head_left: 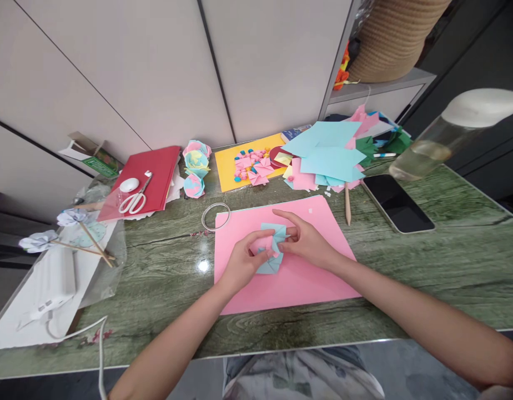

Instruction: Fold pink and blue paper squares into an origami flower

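A small folded light-blue paper piece [272, 248] lies on a large pink sheet [315, 278] in the middle of the green table. My left hand [245, 260] pinches its left side with curled fingers. My right hand [306, 240] grips its right edge between thumb and fingers, the index finger stretched out above it. Both hands meet over the folded paper.
White scissors [134, 201] lie on a red folder [144, 180] at the back left. Further along are a yellow sheet with small folded shapes [229, 164], a loose stack of blue and pink paper [329, 155], a phone [396, 203], a bottle [452, 130], a wire ring [215, 216] and paper flowers on sticks [73, 233].
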A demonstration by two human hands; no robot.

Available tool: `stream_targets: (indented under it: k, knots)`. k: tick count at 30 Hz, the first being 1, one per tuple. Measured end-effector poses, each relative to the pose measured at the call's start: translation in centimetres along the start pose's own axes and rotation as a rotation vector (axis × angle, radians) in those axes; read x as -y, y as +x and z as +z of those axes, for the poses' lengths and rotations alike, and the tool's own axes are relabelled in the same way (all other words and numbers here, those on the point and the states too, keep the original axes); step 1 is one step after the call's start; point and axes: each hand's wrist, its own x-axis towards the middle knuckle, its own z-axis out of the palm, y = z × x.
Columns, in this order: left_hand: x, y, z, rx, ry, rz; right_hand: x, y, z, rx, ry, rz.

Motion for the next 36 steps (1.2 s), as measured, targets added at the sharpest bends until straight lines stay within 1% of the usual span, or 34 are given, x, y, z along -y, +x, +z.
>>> stream_targets:
  k: [5, 9, 14, 19, 25, 28, 31, 33, 36]
  knots:
    - [-0.10, -0.08, 0.10, -0.003, 0.017, 0.002, 0.01, -0.05, 0.09, 0.008, 0.025, -0.003]
    - [-0.10, 0.00, 0.06, 0.002, -0.009, -0.007, 0.04, -0.07, -0.18, -0.011, -0.039, 0.000]
    - [0.10, 0.18, -0.14, -0.012, -0.066, 0.003, 0.59, -0.22, -0.48, 0.061, -0.025, -0.004]
    - [-0.19, 0.09, -0.10, -0.010, -0.037, 0.010, 0.52, -0.20, -0.31, 0.037, -0.051, 0.020]
    - [-0.02, 0.07, -0.02, -0.015, -0.091, -0.007, 0.22, -0.03, -0.10, 0.006, -0.059, 0.022]
    - [0.02, 0.04, -0.03, -0.004, -0.032, -0.013, 0.27, -0.05, 0.08, -0.018, -0.049, 0.014]
    - [-0.07, 0.03, 0.09, -0.073, 0.032, 0.021, 0.19, -0.08, 0.18, -0.008, -0.023, 0.012]
    - [0.01, 0.08, 0.20, -0.137, 0.013, 0.029, 0.09, -0.11, 0.20, -0.005, -0.025, 0.013]
    - [0.51, 0.31, 0.27, -0.160, -0.066, -0.029, 0.05, -0.26, 0.24, -0.031, -0.080, 0.007]
